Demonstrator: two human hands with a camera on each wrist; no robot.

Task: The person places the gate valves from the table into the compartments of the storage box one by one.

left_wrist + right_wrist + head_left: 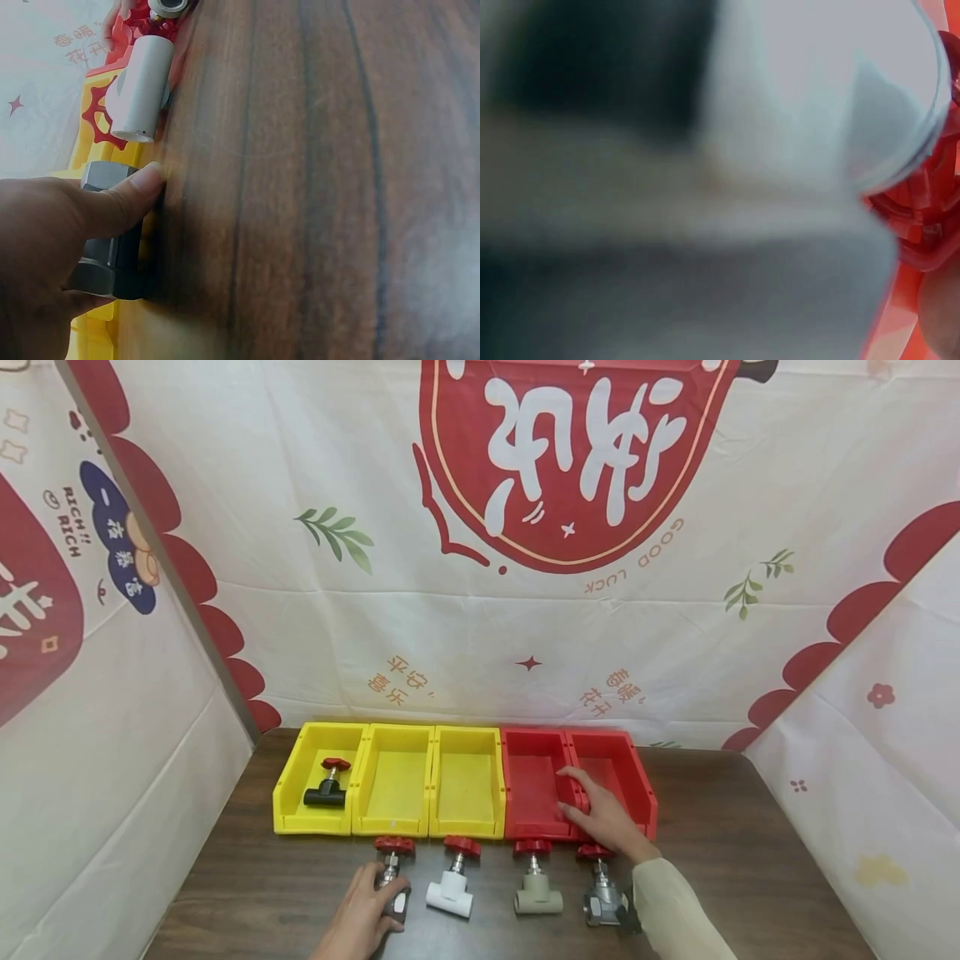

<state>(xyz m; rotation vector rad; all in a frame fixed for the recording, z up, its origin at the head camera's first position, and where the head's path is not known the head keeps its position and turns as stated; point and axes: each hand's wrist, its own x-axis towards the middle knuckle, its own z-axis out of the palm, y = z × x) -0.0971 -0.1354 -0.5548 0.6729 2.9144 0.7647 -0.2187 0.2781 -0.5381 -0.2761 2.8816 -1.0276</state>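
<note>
My left hand (363,910) grips a dark grey tee-shaped valve (112,255) with a red handwheel, its thumb across the hexagonal body in the left wrist view. My right hand (603,814) reaches over the wall between the two red bins (532,777), thumb and index finger apart and loosely bent. Below its wrist stands a metal valve (602,902), partly covered by the sleeve. Between the hands are a white valve (452,892) and a grey-green valve (536,893), each with a red handwheel. A black valve (326,792) lies in the leftmost yellow bin (288,797).
Two more yellow bins (393,785) complete the row with the red ones along the back of the brown wooden table (247,893). White printed cloth (450,635) hangs behind the bins and at both sides.
</note>
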